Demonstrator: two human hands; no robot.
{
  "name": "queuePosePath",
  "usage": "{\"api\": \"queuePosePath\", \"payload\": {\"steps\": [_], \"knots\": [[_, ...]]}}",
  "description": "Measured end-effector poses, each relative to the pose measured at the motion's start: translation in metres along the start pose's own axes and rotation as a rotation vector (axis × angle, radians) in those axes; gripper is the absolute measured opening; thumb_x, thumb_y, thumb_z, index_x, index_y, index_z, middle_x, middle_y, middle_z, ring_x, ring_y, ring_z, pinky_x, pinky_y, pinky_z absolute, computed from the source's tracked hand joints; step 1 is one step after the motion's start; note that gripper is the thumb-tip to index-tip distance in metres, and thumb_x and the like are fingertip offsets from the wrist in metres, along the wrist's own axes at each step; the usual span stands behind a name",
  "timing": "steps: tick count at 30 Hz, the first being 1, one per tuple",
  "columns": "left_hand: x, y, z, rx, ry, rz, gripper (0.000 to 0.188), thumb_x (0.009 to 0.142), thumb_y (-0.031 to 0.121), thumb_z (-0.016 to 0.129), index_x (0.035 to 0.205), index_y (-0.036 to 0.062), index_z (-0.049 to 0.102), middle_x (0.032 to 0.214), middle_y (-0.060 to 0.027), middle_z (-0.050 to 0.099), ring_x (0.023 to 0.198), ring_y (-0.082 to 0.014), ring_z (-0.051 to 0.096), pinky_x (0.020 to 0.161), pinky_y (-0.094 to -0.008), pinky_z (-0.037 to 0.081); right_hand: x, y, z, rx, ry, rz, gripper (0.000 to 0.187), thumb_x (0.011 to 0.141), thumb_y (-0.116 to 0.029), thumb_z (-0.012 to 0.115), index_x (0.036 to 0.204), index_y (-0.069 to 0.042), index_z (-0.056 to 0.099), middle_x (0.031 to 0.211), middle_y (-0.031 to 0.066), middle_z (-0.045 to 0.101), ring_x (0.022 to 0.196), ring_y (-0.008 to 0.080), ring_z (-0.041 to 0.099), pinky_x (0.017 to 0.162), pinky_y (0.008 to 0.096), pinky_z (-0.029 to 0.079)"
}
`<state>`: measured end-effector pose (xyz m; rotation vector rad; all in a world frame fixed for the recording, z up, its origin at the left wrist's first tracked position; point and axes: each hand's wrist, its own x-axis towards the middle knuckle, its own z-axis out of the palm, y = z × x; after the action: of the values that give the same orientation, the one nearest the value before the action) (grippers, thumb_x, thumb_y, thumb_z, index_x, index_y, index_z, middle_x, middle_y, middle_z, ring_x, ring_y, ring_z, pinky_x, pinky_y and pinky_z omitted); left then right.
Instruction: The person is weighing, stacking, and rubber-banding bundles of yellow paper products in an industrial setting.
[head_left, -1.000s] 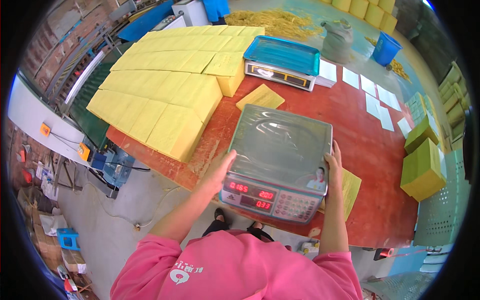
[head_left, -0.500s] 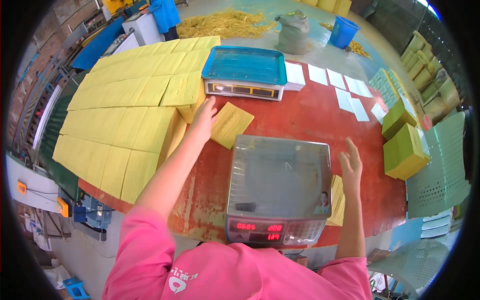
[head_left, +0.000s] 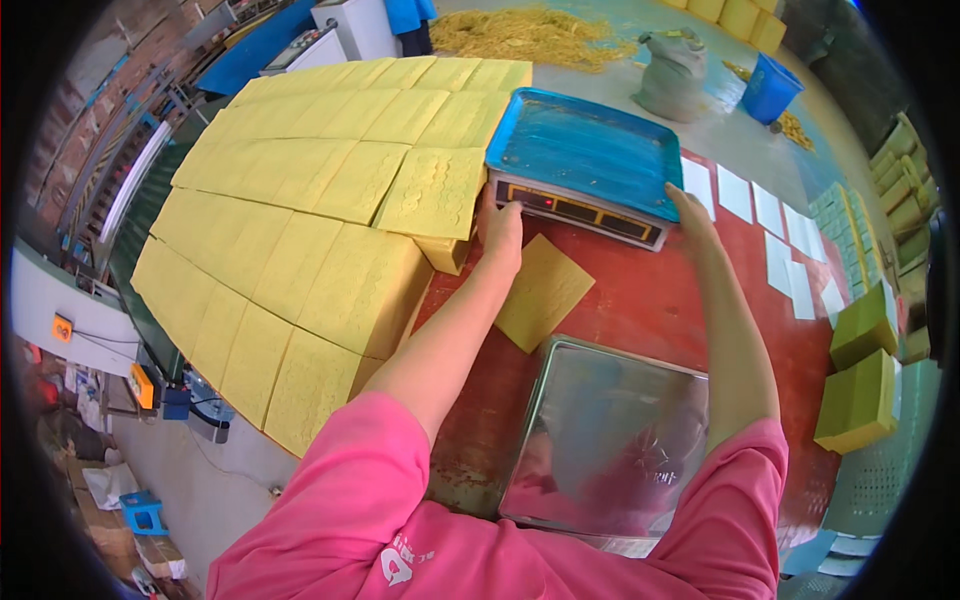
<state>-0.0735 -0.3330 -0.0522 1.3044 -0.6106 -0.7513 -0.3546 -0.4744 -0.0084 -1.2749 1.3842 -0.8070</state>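
Both my arms reach forward to a weighing scale with a blue tray (head_left: 585, 150) at the far side of the red table (head_left: 640, 290). My left hand (head_left: 500, 232) grips its left end, thumb on the front near the display. Around its right end, under the tray's rim, my right hand (head_left: 692, 215) is closed. A loose yellow paper piece (head_left: 545, 292) lies flat just in front of the scale. Closer to my body sits a second scale with a clear-covered platform (head_left: 610, 440); its display is out of sight. Large stacks of yellow paper (head_left: 300, 180) stand close to my left hand.
White sheets (head_left: 768, 212) lie on the table's right part, beside yellow-green paper bundles (head_left: 858, 400). Beyond the table are a grey sack (head_left: 675, 75), a blue bin (head_left: 772, 88), a straw-coloured heap (head_left: 530, 38) and a person in blue (head_left: 410, 15).
My hands have moved from open in the air to the two ends of the blue-tray scale, which now sits slightly turned. The view has shifted left and I lean farther forward.
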Motion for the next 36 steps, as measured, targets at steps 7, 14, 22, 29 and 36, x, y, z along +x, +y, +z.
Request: {"api": "queuePosePath", "payload": {"steps": [7,14,22,29,36], "knots": [[-0.004,0.005,-0.013,-0.079,0.048,-0.129,0.074,0.076,-0.002,0.052,0.147,-0.0005,0.034,0.140,-0.0181,0.048,0.129,-0.0237,0.046,0.109,-0.0323,0.029,-0.012,-0.002,0.014,0.155,-0.026,0.034,0.058,0.081,-0.024,0.067,0.131,-0.002,0.047,0.118,0.0133,0.054,0.107,0.0258,0.051,0.089,0.0473,0.044],[-0.015,0.000,0.005,0.013,-0.122,-0.011,0.070,0.072,0.002,0.057,0.141,-0.0027,0.041,0.133,-0.0168,0.051,0.125,-0.0261,0.048,0.103,-0.0340,0.038,-0.017,0.013,-0.034,0.159,-0.102,0.095,0.047,0.082,-0.030,0.066,0.124,-0.013,0.052,0.120,0.0095,0.054,0.106,0.0291,0.054,0.085,0.0532,0.046],[-0.032,-0.014,0.047,0.270,-0.216,0.190,0.061,0.068,0.004,0.056,0.128,-0.0045,0.053,0.135,-0.0188,0.052,0.124,-0.0287,0.050,0.104,-0.0354,0.038,0.006,0.062,-0.143,0.254,-0.114,0.143,0.041,0.084,-0.025,0.066,0.122,-0.018,0.054,0.117,0.0032,0.056,0.106,0.0212,0.055,0.086,0.0483,0.045],[-0.008,0.001,-0.031,0.668,0.055,0.523,0.050,0.076,0.009,0.055,0.124,-0.0024,0.057,0.122,-0.0206,0.061,0.116,-0.0377,0.055,0.097,-0.0452,0.045,-0.035,0.029,-0.093,0.075,0.170,0.025,0.049,0.086,-0.033,0.068,0.129,-0.012,0.055,0.133,0.0070,0.055,0.116,0.0237,0.056,0.092,0.0464,0.045],[-0.103,0.002,-0.082,1.117,-0.072,0.367,0.047,0.080,0.014,0.060,0.124,-0.0013,0.059,0.121,-0.0213,0.060,0.113,-0.0364,0.055,0.101,-0.0438,0.042,-0.140,-0.031,-0.010,-0.528,0.050,-0.710,0.039,0.087,-0.018,0.066,0.124,-0.005,0.060,0.120,0.0130,0.065,0.111,0.0286,0.061,0.095,0.0343,0.047]]}}
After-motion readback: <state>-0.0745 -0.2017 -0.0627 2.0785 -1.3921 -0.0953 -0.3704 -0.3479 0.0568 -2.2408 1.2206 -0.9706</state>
